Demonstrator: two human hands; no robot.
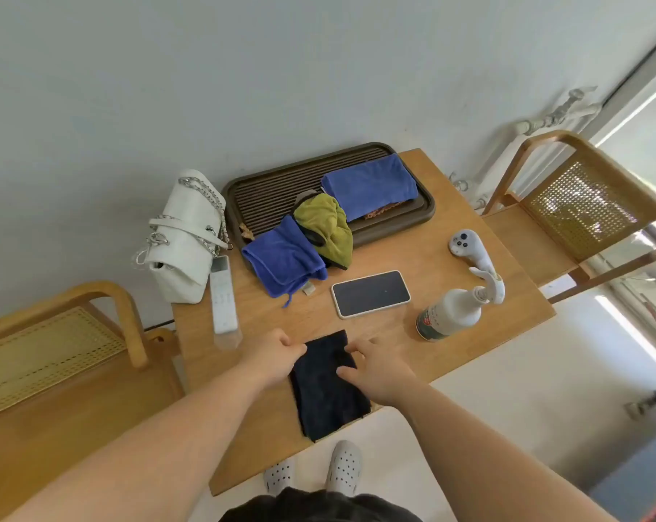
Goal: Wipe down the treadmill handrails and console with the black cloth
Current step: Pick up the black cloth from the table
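The black cloth (328,389) is laid at the wooden table's (386,329) near edge. Its far corner is pinched by the left hand (277,354), presumably for lifting; the right hand's (381,373) grip cannot be told.

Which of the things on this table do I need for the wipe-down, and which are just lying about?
For the job: black cloth, held by left hand and right hand; perhaps the spray bottle. The treadmill is not in view.

Lying about: phone, remote, white handbag, game controller, nearer blue cloth, farther blue cloth, green cloth, slatted tray.
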